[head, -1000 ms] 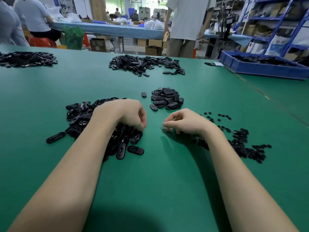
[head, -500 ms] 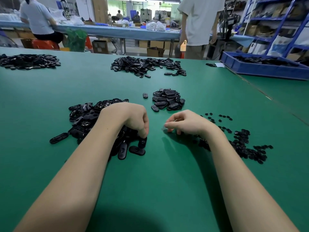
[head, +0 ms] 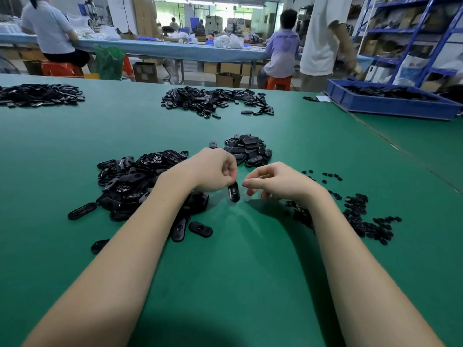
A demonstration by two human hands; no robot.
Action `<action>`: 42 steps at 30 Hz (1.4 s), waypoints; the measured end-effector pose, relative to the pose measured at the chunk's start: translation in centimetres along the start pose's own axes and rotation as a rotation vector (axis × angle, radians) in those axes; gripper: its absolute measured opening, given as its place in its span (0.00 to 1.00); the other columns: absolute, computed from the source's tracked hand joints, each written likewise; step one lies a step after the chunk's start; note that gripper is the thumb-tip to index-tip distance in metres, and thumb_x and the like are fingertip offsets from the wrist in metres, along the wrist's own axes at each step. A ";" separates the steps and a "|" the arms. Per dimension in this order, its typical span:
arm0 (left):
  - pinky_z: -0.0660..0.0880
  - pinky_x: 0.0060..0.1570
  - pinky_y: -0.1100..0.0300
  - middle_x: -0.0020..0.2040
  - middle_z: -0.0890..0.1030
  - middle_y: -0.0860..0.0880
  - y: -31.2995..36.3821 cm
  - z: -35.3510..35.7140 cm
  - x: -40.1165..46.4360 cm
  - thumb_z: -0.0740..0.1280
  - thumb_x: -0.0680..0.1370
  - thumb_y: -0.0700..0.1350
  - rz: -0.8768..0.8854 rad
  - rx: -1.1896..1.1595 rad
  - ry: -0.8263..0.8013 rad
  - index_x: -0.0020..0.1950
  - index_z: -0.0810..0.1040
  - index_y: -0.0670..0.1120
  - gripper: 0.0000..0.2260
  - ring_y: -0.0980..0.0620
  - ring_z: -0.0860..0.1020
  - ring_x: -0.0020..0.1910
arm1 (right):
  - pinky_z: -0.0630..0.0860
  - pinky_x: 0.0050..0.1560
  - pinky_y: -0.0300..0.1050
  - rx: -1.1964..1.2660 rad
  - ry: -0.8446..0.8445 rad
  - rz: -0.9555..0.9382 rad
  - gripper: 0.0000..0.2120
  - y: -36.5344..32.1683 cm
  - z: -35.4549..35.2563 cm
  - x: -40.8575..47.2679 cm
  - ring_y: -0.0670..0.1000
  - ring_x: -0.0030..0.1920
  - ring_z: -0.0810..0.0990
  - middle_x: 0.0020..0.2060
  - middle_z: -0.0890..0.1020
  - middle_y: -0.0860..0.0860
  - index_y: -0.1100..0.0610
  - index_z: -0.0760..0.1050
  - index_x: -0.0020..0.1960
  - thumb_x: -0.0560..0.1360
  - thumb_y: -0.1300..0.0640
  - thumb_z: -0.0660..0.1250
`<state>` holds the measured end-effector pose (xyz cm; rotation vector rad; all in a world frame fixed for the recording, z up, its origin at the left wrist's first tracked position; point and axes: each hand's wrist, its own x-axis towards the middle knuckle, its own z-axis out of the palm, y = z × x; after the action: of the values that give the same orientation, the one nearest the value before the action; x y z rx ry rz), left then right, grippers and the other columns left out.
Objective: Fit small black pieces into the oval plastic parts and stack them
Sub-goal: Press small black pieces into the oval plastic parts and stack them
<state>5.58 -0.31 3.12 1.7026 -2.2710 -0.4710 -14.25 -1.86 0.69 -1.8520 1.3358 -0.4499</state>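
Left hand point(head: 215, 171) pinches an oval part point(head: 233, 192) upright just above the mat point(head: 250, 271), right hand point(head: 275, 182) loosely curled beside it, contents unclear; part looks light, stiff, best held by edges.

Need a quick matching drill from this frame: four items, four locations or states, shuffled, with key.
1. oval part
2. small black pieces
3. blue bin
4. assembled pile

A. far right edge of the table
B. loose heap beside the right forearm
C. pinched in the left hand
D. just beyond both hands

Pairs: 1-C, 2-B, 3-A, 4-D
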 end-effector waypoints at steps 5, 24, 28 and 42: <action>0.77 0.41 0.69 0.41 0.84 0.52 1.1 1.7 0.4 0.67 0.77 0.40 0.017 -0.325 0.224 0.44 0.81 0.53 0.08 0.56 0.82 0.37 | 0.70 0.35 0.38 0.063 0.010 -0.005 0.04 0.1 -0.1 -0.2 0.45 0.32 0.76 0.40 0.87 0.44 0.49 0.83 0.46 0.77 0.49 0.73; 0.82 0.36 0.63 0.38 0.84 0.42 1.5 4.1 1.1 0.73 0.74 0.32 -0.376 -1.177 0.040 0.53 0.77 0.44 0.12 0.50 0.82 0.33 | 0.77 0.45 0.39 -0.217 0.199 0.054 0.05 0.6 -3.3 -0.7 0.45 0.39 0.82 0.42 0.86 0.45 0.43 0.85 0.46 0.72 0.53 0.76; 0.84 0.45 0.57 0.47 0.82 0.40 1.5 4.3 1.0 0.72 0.74 0.31 -0.306 -1.091 0.082 0.60 0.79 0.44 0.16 0.47 0.82 0.36 | 0.80 0.54 0.45 -0.448 0.097 0.247 0.04 1.1 -4.6 -1.6 0.48 0.49 0.83 0.42 0.86 0.44 0.43 0.86 0.38 0.68 0.51 0.79; 0.83 0.47 0.58 0.49 0.85 0.37 1.1 4.8 1.3 0.66 0.75 0.25 -0.270 -1.132 0.083 0.61 0.79 0.39 0.17 0.46 0.84 0.41 | 0.74 0.41 0.41 -0.283 0.118 0.146 0.02 0.7 -4.3 -1.7 0.48 0.39 0.79 0.42 0.86 0.48 0.49 0.83 0.42 0.72 0.54 0.76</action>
<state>2.37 -0.84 -0.83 1.3078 -1.2112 -1.3636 -18.28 -2.09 3.09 -1.9606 1.6740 -0.3093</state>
